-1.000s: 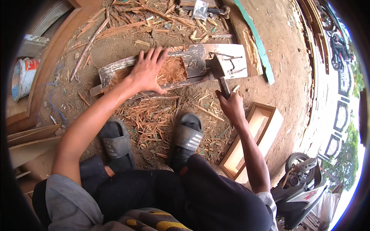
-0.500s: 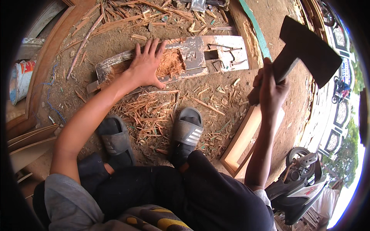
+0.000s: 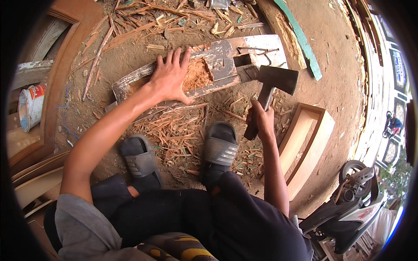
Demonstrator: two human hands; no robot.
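My left hand (image 3: 171, 81) lies on a worn wooden plank (image 3: 222, 58), its fingers spread over the far edge and the thumb toward the near edge. Chipped paint covers the plank. A rough, fibrous hollow (image 3: 197, 77) has been cut into it beside my fingers, and a square hole (image 3: 242, 60) shows farther right. Bent nails (image 3: 259, 50) stick out near its right end. In my right hand (image 3: 262, 119) is the handle of a hatchet (image 3: 278, 79), fingers wrapped round it. The dark hatchet head is close to the plank's right end; whether they touch I cannot tell.
Wood splinters (image 3: 167, 130) litter the dirt around my sandalled feet (image 3: 222, 145). A pale wooden frame (image 3: 315, 143) lies right of my right forearm, with a motorbike (image 3: 348, 204) beyond. Ahead rests a green-edged timber (image 3: 300, 37). Left are a brown frame (image 3: 65, 65) and a paint bucket (image 3: 31, 108).
The hatchet has come down and left from its raised place at the upper right, toward the plank's right end. My left hand keeps its place on the plank.
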